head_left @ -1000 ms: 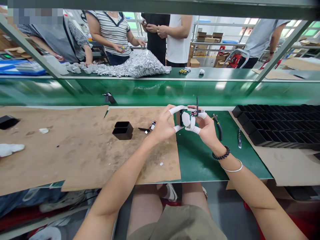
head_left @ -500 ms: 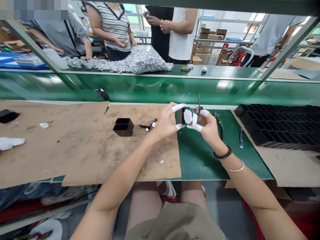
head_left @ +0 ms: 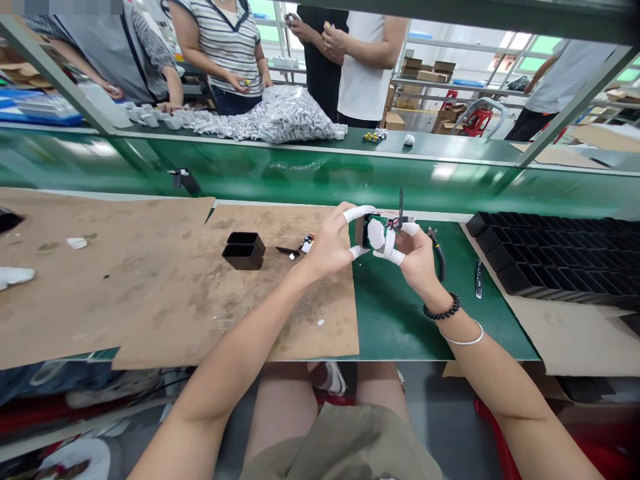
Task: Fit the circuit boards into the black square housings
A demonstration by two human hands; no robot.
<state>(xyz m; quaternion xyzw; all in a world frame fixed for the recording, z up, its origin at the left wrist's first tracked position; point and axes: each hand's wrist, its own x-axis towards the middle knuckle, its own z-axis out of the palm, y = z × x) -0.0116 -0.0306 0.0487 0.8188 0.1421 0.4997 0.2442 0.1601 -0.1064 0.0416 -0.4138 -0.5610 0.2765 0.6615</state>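
Note:
My left hand (head_left: 330,248) and my right hand (head_left: 413,257) meet above the green bench, both with white finger cots. Together they grip a small black part with a green circuit board (head_left: 369,228) and red wires; a thin black stick (head_left: 401,203) stands up from it. My left fingers pinch its left side, while my right thumb presses on its face. On the brown cardboard (head_left: 150,280) to the left lie a black double-cell housing (head_left: 243,250) and a small wired piece (head_left: 299,249).
Black pliers (head_left: 439,250) and a thin metal tool (head_left: 479,279) lie right of my hands. A tray of black housings (head_left: 565,257) fills the right side. Beyond the green conveyor (head_left: 300,177), several people stand by a heap of white parts (head_left: 280,120).
My hands and the part have hardly moved. The view has shifted slightly, so bench items sit a little further left and higher.

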